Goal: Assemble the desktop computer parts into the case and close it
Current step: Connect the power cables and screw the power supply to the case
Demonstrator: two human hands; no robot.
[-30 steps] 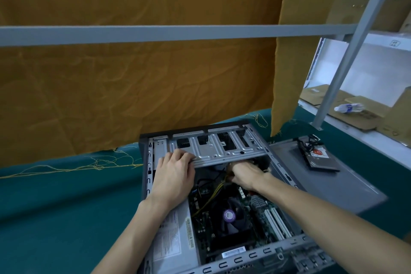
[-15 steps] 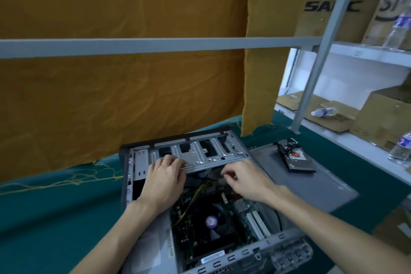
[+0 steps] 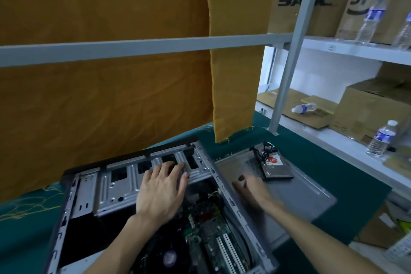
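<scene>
Two hands at the open case, head view.
Left hand (image 3: 161, 191) lies flat on the drive cage (image 3: 124, 182) of the case (image 3: 66, 218), fingers straight, its grip holding nothing, likely steadying the frame. Right hand (image 3: 251, 191), blurred, is over the side panel (image 3: 311, 193) lying beside the case on the table (image 3: 26, 240), near the hard drive (image 3: 274, 165); it appears empty, perhaps going for the drive.
</scene>
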